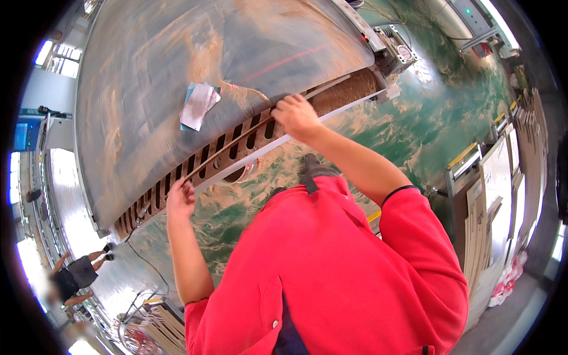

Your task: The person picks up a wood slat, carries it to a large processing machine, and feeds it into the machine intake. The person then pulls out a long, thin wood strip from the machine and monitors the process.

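Observation:
A long, thin wooden strip runs slantwise over the slotted trough at the near edge of a wide machine bed. My left hand pinches the strip's lower left end, fingers curled. Farther right, my right hand is closed over it beside the bed's edge, and the strip carries on past the knuckles. Sawdust lies in the trough's right end. On the grey, dust-streaked bed rests a small stack of pale and blue sheets, apart from both hands.
Right of the bed's corner sits a metal drive unit. Several upright boards lean in racks at the right. A cable trails over the dusty green floor. Another person is at the far left.

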Available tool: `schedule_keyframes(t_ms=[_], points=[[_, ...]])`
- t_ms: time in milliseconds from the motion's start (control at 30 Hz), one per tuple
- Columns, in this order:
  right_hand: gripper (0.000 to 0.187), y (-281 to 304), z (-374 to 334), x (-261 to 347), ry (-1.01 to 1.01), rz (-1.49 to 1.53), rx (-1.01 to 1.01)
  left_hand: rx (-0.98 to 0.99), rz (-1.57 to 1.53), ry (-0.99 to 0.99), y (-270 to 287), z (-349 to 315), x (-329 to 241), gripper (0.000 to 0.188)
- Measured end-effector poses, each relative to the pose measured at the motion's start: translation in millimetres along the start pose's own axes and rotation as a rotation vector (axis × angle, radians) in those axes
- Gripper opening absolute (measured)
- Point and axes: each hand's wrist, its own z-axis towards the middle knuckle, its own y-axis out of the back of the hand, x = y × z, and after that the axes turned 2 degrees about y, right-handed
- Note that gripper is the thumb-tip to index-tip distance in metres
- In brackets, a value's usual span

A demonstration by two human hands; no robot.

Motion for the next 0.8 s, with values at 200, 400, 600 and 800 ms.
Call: schedule_keyframes(t_ms=[200,400,600,800], points=[[0.013,1,-36,-75,-0.16,-0.111,-0.017,0.054,-0.037,0.061,-96,33,19,0.018],[0.015,5,-39,-95,-0.346,-0.119,0.133,0.006,0.039,0.077,-110,58,16,0.022],[0.008,-11,-34,-85,-0.224,-0.028,0.27,-0.061,0.075,0.138,-79,67,12,0.02],[0.008,-7,-19,-43,-0.17,-0.001,0.457,-0.146,0.152,0.078,-43,58,0,0.017]])
